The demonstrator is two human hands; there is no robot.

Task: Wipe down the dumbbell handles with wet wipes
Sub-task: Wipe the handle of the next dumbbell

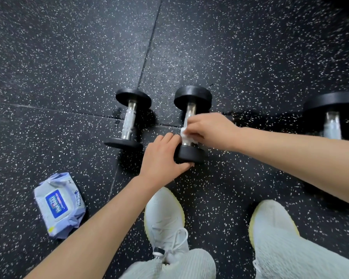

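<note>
Three black dumbbells with chrome handles lie on the speckled rubber floor. The middle dumbbell (pixel 192 97) has a white wet wipe (pixel 186 135) wrapped round its handle. My right hand (pixel 212 130) grips that wipe and the handle from the right. My left hand (pixel 163 158) grips the near black head of the same dumbbell, thumb under its front edge. The left dumbbell (pixel 129 119) lies free, its knurled handle bare. The right dumbbell (pixel 333 113) is partly cut off by the frame edge and my right forearm.
A lilac pack of wet wipes (pixel 58 205) with a blue label lies on the floor at the near left. My two white shoes (pixel 165 216) stand just in front of the dumbbells. Floor tile seams run past the left dumbbell.
</note>
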